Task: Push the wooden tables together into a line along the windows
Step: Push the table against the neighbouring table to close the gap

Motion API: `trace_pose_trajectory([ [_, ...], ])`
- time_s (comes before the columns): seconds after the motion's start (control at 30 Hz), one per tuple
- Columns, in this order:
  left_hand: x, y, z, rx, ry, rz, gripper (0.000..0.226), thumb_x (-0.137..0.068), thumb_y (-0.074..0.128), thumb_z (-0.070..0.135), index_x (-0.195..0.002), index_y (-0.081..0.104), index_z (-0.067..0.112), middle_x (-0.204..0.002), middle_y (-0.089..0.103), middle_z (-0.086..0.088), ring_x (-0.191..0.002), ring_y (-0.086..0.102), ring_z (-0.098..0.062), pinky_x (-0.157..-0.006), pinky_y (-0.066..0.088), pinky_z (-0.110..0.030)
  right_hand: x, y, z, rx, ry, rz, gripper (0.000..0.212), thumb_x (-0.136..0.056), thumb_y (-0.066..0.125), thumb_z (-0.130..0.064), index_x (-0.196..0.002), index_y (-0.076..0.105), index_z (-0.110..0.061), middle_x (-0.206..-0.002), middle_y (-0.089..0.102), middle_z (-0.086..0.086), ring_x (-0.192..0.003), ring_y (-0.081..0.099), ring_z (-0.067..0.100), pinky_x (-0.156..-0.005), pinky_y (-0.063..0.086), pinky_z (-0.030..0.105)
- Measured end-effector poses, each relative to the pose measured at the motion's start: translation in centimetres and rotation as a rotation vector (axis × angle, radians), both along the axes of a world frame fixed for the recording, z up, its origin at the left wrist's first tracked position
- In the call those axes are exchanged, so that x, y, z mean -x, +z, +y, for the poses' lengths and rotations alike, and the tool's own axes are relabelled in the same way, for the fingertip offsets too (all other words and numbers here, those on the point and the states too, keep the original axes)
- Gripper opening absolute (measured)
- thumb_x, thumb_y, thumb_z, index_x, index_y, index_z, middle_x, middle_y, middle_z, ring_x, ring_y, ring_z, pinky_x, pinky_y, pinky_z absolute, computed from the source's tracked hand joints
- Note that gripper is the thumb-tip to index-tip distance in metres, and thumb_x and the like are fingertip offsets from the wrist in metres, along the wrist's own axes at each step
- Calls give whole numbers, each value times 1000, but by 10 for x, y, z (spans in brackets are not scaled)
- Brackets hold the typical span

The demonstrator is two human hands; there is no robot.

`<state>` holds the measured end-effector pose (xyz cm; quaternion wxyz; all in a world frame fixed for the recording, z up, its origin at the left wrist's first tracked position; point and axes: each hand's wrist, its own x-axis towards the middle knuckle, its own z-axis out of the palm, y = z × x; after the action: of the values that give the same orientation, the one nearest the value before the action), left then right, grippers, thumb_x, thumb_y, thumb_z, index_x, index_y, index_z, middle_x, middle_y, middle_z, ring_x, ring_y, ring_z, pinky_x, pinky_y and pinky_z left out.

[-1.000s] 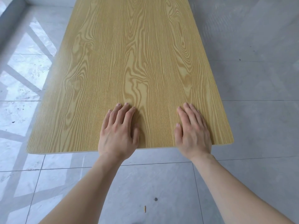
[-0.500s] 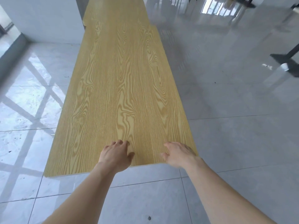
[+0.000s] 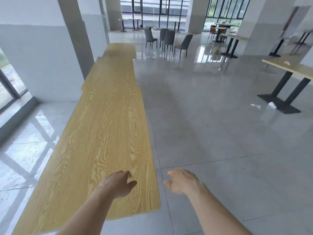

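- Two bare hands sit low in the frame: the left hand (image 3: 118, 184) hovers over the near end of the nearest yellow wood-grain table (image 3: 101, 141), fingers loosely curled, holding nothing.
- Right hand (image 3: 182, 181), fingers relaxed, is over the grey tiled floor (image 3: 220, 141) just right of that table.
- Two more wooden tables (image 3: 111, 72) continue the line toward the upper centre, edges slightly offset.
- No writing is readable anywhere.

Both bare forearms reach forward from the bottom edge. The left hand (image 3: 118, 183) is palm down, its fingers (image 3: 126, 173) loosely bent, thumb out to the side. The right hand (image 3: 183, 181) is also palm down, fingers loosely spread, gripping nothing.
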<state>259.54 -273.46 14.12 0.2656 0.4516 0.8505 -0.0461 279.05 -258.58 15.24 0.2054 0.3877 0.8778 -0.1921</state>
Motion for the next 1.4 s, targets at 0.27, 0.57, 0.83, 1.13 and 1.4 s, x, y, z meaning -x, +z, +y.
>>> trace_pose_trajectory([
  [0.27, -69, 45, 122, -73, -14, 14, 57, -101, 39, 59, -149, 42, 29, -149, 49, 5, -134, 50, -21, -105, 43, -40, -70, 36, 122, -53, -48, 71, 55, -99, 47, -53, -141, 52, -18, -147, 54, 5, -135, 50, 28, -108, 43, 39],
  [0.57, -64, 32, 289, -107, -60, 2, 57, -102, 38, 57, -150, 41, 27, -151, 46, 4, -137, 46, -21, -108, 41, -39, -66, 23, 273, -81, -81, 69, 55, -100, 47, -53, -140, 53, -17, -147, 54, 6, -136, 49, 28, -110, 41, 38],
  [0.83, 11, 27, 472, -122, -55, -31, 55, -102, 37, 57, -149, 43, 28, -149, 49, 2, -136, 47, -21, -108, 39, -38, 6, 36, 448, -83, -83, 31, 55, -100, 47, -51, -142, 52, -17, -151, 51, 6, -140, 46, 29, -113, 38, 38],
  [1.13, 96, 46, 649, -178, -14, 2, 54, -102, 38, 57, -148, 43, 29, -149, 50, 4, -134, 48, -20, -109, 40, -38, 98, 53, 626, -106, -26, 73, 56, -101, 46, -51, -144, 50, -16, -150, 50, 7, -139, 45, 29, -114, 36, 38],
  [1.4, 187, 41, 812, -203, 119, 36, 55, -101, 42, 58, -147, 44, 29, -148, 51, 3, -133, 50, -21, -111, 41, -40, 197, 46, 816, -98, 78, 94, 56, -102, 45, -51, -144, 49, -15, -149, 51, 7, -138, 46, 29, -113, 37, 38],
])
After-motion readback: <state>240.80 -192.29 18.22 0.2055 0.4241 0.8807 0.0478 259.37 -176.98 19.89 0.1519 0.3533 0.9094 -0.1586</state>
